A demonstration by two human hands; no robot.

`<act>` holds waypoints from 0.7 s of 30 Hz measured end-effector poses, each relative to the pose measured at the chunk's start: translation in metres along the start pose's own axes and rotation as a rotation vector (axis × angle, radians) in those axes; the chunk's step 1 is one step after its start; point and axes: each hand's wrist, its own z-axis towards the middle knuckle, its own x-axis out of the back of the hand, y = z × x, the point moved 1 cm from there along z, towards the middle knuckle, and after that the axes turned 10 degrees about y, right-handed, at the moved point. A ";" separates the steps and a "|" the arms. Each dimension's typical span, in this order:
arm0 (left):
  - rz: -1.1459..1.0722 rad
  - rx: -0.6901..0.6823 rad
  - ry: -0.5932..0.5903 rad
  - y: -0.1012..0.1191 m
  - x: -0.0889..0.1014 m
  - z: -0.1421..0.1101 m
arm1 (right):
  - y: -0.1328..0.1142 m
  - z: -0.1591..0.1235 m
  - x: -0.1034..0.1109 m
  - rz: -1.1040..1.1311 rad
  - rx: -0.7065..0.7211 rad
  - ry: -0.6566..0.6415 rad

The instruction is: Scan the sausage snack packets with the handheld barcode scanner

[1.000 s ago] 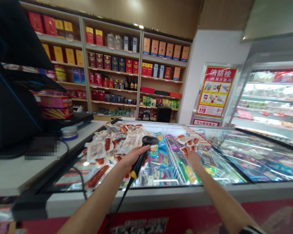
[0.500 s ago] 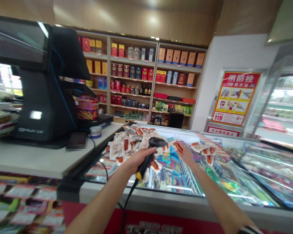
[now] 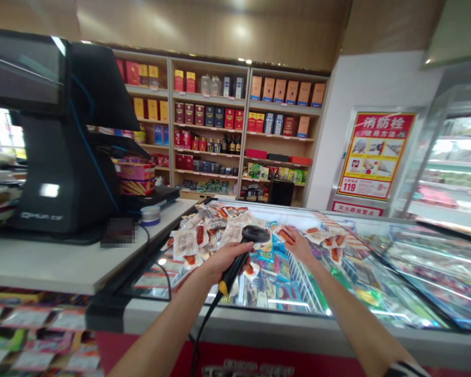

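Note:
A black barcode scanner [image 3: 235, 267] with a yellow band near its cord is gripped in my left hand [image 3: 227, 262]. Its head points right, toward a small clear packet of reddish sausage [image 3: 286, 235] pinched in my right hand [image 3: 299, 248]. Scanner and packet are close but apart, above the glass top of a chest freezer [image 3: 160, 311]. Left of the scanner lies a heap of similar sausage packets [image 3: 200, 233] on the glass. A smaller group of packets [image 3: 332, 240] rests to the right of my right hand.
On the counter [image 3: 55, 267] at left stand a black checkout terminal [image 3: 55, 173] and a round tape-like roll [image 3: 150, 214]. The scanner cord [image 3: 204, 324] hangs over the freezer's front edge. Shelves of boxed bottles [image 3: 208, 115] line the back, and a red poster [image 3: 374, 154] is on the right.
My right hand has left the right-hand group with a sausage packet and come left to the scanner's head. My view has swung left, showing more of the terminal. The left hand keeps the scanner.

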 end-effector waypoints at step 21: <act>-0.043 0.017 -0.014 0.003 -0.003 0.012 | 0.013 0.002 0.003 -0.054 -0.028 0.010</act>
